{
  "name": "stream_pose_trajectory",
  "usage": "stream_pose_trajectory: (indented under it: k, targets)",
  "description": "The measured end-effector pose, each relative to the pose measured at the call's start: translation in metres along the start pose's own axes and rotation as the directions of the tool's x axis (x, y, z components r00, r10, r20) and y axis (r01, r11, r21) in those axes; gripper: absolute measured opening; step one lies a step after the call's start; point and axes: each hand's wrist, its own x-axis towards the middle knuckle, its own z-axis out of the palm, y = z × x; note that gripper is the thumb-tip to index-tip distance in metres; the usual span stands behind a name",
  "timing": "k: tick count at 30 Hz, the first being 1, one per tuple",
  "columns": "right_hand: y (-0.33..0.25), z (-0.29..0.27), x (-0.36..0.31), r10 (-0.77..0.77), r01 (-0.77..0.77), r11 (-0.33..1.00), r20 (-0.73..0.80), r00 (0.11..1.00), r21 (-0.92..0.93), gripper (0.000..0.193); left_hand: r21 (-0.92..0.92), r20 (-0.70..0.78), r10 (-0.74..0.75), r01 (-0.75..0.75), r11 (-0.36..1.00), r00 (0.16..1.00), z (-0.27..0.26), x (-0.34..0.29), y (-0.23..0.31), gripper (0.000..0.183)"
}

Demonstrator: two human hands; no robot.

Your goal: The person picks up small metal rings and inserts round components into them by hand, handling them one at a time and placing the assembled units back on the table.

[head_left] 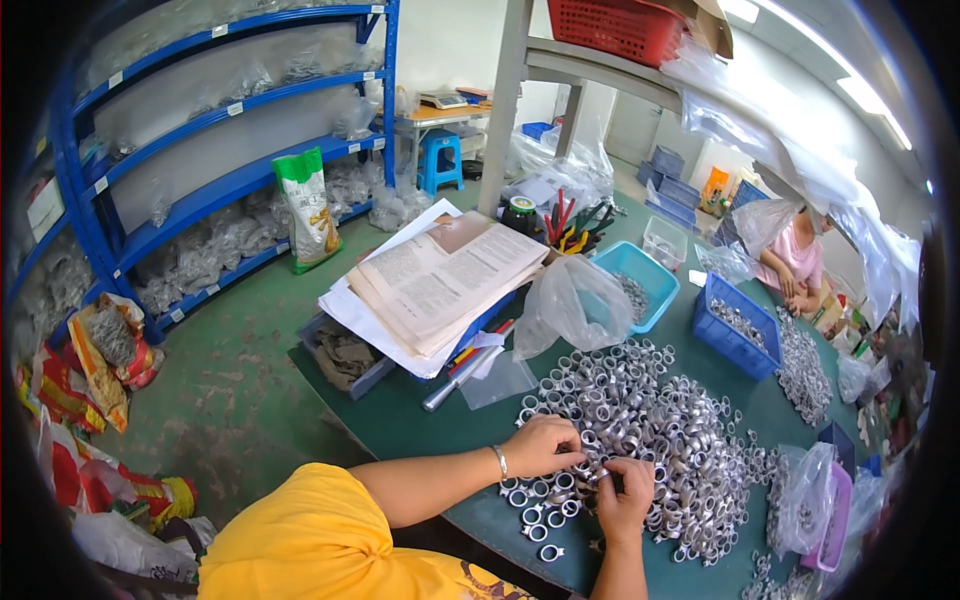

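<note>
Reaching in at the near side of the heap of metal rings [680, 445], both bare hands work close together, fingertips almost meeting. The left hand [540, 446] comes from that heap's left on a bent arm in a yellow sleeve [320, 530], palm turned down, a silvery bracelet [500, 462] at the wrist. Its fingers curl in toward the thumb; whether they grip anything cannot be told. The right hand [625, 492] rises on a steep forearm at the heap's near edge, thumb and forefinger pinching a single metal ring [603, 474], other fingers folded.

The heap spreads over the green tabletop [475, 525], with a few loose rings at its near left. Just beyond it stands a turquoise basin [650, 262] with small grey parts inside, a clear plastic bag [565, 310] slumped against its side. Beyond the heap and to its right, a blue basket [735, 350] holds more small metal parts. Right of the heap, a purple basin [840, 510] sits tilted, partly covered by another clear bag [803, 495].
</note>
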Motion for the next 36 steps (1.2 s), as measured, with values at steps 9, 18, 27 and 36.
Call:
stream_pose_trajectory:
  k: [9, 18, 27, 36]
  targets:
    - [0.007, 0.007, 0.000, -0.009, 0.009, 1.000, 0.015, 1.000, -0.001, 0.016, -0.011, -0.054, 0.049, -0.049, 0.999, 0.997, -0.001, -0.002, -0.008, 0.016]
    - [0.007, -0.006, -0.003, 0.059, -0.059, 0.998, -0.022, 0.998, 0.018, 0.017, -0.003, -0.017, 0.048, -0.048, 0.999, 0.999, 0.006, 0.007, 0.005, 0.018]
    - [0.010, -0.003, -0.005, 0.044, -0.044, 0.999, 0.003, 0.999, 0.020, 0.017, -0.001, -0.001, 0.017, -0.017, 1.000, 1.000, 0.004, 0.002, 0.002, 0.018]
    - [0.006, 0.000, -0.003, 0.042, -0.042, 0.999, 0.002, 0.999, 0.028, 0.016, -0.001, 0.013, 0.006, -0.006, 1.000, 1.000, 0.000, 0.001, 0.001, 0.017]
